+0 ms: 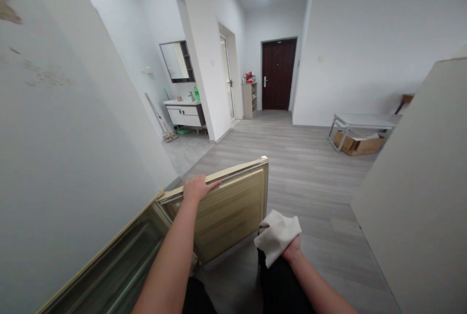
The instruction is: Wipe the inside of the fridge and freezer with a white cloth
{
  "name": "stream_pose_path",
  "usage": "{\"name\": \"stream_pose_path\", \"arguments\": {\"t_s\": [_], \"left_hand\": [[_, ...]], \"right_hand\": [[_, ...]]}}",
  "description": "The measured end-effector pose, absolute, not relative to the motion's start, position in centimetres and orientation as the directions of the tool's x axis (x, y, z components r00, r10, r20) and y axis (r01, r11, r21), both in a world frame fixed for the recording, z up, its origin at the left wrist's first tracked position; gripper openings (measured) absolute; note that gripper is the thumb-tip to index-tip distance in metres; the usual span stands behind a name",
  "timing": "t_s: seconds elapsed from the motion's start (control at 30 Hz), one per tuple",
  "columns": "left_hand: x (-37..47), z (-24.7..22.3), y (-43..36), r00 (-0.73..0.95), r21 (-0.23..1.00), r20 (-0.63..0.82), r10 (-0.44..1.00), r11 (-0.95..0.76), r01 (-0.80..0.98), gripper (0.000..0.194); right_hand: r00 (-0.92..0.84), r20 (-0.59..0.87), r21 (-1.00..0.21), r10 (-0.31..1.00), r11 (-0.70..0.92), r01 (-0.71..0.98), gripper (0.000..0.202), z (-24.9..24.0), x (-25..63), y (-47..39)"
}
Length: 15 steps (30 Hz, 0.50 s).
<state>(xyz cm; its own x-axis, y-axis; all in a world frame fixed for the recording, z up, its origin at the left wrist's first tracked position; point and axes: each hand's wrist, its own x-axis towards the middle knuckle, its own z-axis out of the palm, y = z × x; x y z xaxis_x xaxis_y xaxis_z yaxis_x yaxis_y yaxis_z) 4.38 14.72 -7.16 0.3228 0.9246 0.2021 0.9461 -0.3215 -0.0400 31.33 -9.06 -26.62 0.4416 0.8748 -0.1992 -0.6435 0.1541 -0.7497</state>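
At my left stands a low yellowish fridge (138,236) with its door (233,207) swung open; the ribbed inner panel and the gasket along the top edge face me. My left hand (197,189) grips that top edge, thumb lying on the inner side. A pale cloth (279,233) is bunched in my right hand (293,249), which rests over my right knee, right of the door's free edge. The cloth covers most of the fingers. The fridge interior is dark, and my left arm blocks part of it.
A bare wall (65,124) runs close by on the left, and a light panel (419,197) stands at the right. Farther off are a low table (365,120) with a cardboard box (359,146) beneath, a washbasin cabinet (185,115), a mop (156,114) and a dark door (279,75).
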Motion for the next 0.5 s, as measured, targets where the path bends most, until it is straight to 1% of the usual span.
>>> {"name": "stream_pose_path", "arguments": {"t_s": [0.17,0.23,0.37,0.5], "left_hand": [[4.4,-7.4,14.7,0.325,-0.062,0.228,0.918,-0.319,0.946,0.085],[4.4,-7.4,14.9,0.313,-0.052,0.217,0.925,-0.309,0.950,0.085],[4.4,-7.2,15.2,0.317,-0.024,0.183,0.931,-0.318,0.948,0.090],[4.1,-7.0,15.1,0.349,-0.026,0.158,0.924,-0.350,0.936,0.090]], "right_hand": [[0.358,-0.245,-0.595,0.901,0.151,-0.789,0.065,-27.3,30.7,-8.0],[0.326,-0.252,-0.572,0.911,0.132,-0.810,0.061,-27.2,30.4,-7.9],[0.234,-0.169,-0.660,0.957,0.066,-0.748,0.056,-26.6,30.0,-8.3],[0.360,-0.158,-0.725,0.919,0.140,-0.675,0.053,-26.8,30.3,-8.3]]}}
